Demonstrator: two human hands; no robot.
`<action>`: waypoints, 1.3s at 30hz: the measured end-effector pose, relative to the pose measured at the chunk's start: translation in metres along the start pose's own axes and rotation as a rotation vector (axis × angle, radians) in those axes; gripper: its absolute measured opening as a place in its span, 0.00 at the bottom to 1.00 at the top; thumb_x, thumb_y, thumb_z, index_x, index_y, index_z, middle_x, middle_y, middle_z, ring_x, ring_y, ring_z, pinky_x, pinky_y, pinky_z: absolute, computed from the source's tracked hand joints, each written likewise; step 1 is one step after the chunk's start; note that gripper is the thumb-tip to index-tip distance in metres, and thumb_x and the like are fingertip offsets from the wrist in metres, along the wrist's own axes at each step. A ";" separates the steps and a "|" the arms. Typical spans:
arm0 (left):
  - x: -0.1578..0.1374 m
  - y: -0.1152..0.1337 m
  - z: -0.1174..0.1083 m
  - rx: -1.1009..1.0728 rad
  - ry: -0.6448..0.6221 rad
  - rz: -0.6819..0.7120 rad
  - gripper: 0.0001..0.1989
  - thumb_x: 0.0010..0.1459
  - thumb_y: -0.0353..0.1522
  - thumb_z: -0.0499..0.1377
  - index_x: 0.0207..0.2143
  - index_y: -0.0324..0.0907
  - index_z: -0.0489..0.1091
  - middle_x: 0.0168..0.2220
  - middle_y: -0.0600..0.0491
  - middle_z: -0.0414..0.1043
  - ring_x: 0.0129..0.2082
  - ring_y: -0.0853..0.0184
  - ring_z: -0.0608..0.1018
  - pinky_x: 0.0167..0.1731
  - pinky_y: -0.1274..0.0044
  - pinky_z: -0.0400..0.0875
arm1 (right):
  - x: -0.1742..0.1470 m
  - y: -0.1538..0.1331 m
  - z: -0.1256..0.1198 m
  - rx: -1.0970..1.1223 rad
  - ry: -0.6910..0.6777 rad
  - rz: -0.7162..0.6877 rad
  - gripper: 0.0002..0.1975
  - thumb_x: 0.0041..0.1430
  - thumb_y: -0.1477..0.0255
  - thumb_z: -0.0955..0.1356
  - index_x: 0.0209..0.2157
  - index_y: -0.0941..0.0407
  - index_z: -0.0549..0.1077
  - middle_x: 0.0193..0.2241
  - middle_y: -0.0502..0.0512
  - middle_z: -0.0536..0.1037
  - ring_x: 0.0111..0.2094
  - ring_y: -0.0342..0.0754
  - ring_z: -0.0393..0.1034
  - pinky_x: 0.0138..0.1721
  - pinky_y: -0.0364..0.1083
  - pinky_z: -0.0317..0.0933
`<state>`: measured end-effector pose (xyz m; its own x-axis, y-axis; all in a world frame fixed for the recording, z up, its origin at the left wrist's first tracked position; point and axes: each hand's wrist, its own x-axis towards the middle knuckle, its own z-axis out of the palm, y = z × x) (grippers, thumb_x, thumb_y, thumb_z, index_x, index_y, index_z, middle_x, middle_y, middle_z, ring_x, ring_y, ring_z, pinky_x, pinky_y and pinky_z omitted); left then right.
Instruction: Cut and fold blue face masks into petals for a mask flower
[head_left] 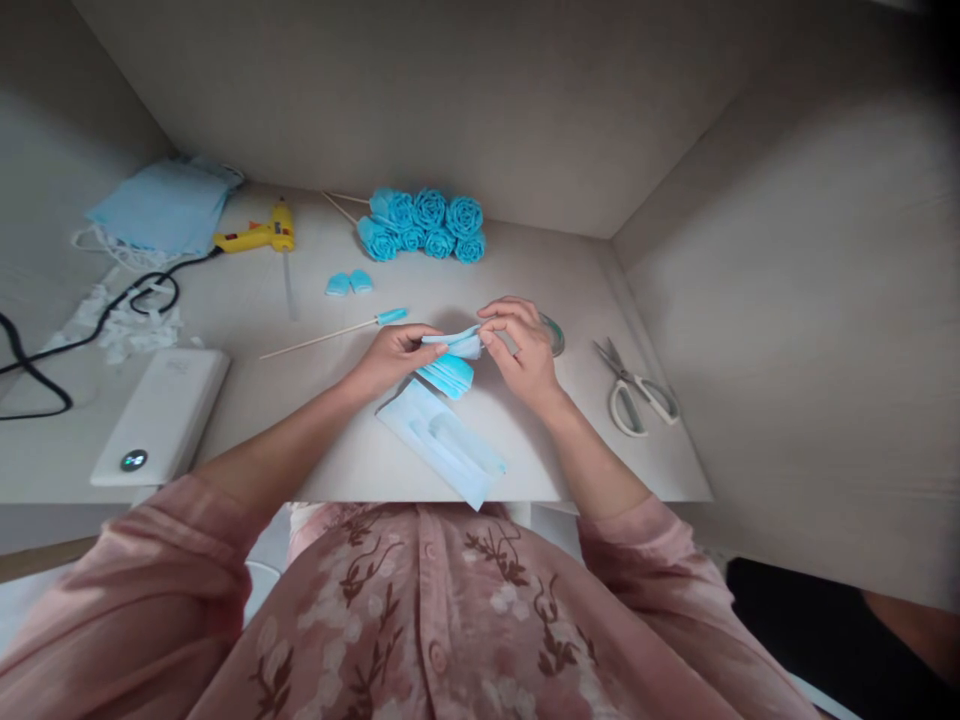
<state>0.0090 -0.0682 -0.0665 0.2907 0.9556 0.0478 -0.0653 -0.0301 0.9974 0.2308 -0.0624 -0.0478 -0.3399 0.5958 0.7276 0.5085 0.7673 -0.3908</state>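
Observation:
Between my hands is a folded piece of light-blue mask fabric [463, 344]. My left hand [397, 352] pinches its left end between thumb and fingers. At its right end, the thumb and fingertips of my right hand [521, 345] close on the edge. Just below it lies a small stack of brighter blue fabric pieces [448, 376]. Nearer my body, a flattened light-blue mask [442, 440] lies slantwise and reaches the table's front edge. Left of my left hand is a thin stick [322, 340] with a blue wrapped tip [391, 316].
Blue fabric roses [429, 222] lie at the back. A yellow glue gun [259, 232], a mask pile [161, 210], white scraps [127, 322] and a white power bank [161, 415] are left. Two blue pieces [349, 283] lie mid-table. Scissors [634, 385] and a tape roll [555, 335] are right.

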 end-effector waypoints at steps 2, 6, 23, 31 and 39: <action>0.000 -0.001 0.000 -0.002 0.009 -0.017 0.20 0.45 0.44 0.71 0.35 0.38 0.80 0.28 0.54 0.75 0.26 0.73 0.72 0.28 0.81 0.67 | 0.000 0.000 0.000 -0.003 0.003 0.003 0.06 0.67 0.70 0.66 0.35 0.52 0.73 0.42 0.54 0.80 0.47 0.52 0.72 0.50 0.55 0.64; 0.001 -0.002 -0.001 -0.003 0.023 -0.048 0.20 0.45 0.44 0.71 0.32 0.37 0.79 0.26 0.55 0.73 0.25 0.73 0.71 0.27 0.81 0.66 | 0.000 0.000 -0.001 0.009 0.026 0.009 0.08 0.68 0.71 0.64 0.36 0.52 0.75 0.41 0.54 0.81 0.46 0.51 0.72 0.50 0.54 0.65; -0.001 0.003 0.000 -0.012 0.078 -0.043 0.19 0.47 0.45 0.68 0.31 0.37 0.77 0.24 0.56 0.70 0.25 0.73 0.69 0.27 0.79 0.63 | -0.004 0.001 0.005 -0.073 0.016 -0.036 0.04 0.62 0.65 0.71 0.34 0.50 0.77 0.43 0.53 0.80 0.50 0.54 0.71 0.51 0.58 0.66; -0.003 0.007 0.000 0.069 0.061 0.019 0.22 0.54 0.47 0.63 0.21 0.38 0.69 0.20 0.59 0.58 0.22 0.75 0.61 0.24 0.80 0.55 | -0.004 -0.001 0.005 -0.059 0.019 -0.018 0.05 0.64 0.68 0.69 0.34 0.51 0.76 0.42 0.54 0.80 0.48 0.53 0.72 0.50 0.56 0.66; -0.003 0.002 -0.001 -0.034 -0.040 -0.064 0.21 0.47 0.46 0.69 0.35 0.38 0.78 0.28 0.55 0.73 0.27 0.72 0.71 0.30 0.80 0.64 | -0.005 0.000 0.005 -0.062 0.038 0.020 0.04 0.63 0.69 0.69 0.33 0.52 0.75 0.40 0.54 0.81 0.45 0.52 0.72 0.50 0.55 0.65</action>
<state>0.0073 -0.0713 -0.0644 0.3331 0.9428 -0.0134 -0.0774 0.0415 0.9961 0.2283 -0.0636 -0.0542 -0.2994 0.6009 0.7411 0.5632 0.7383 -0.3711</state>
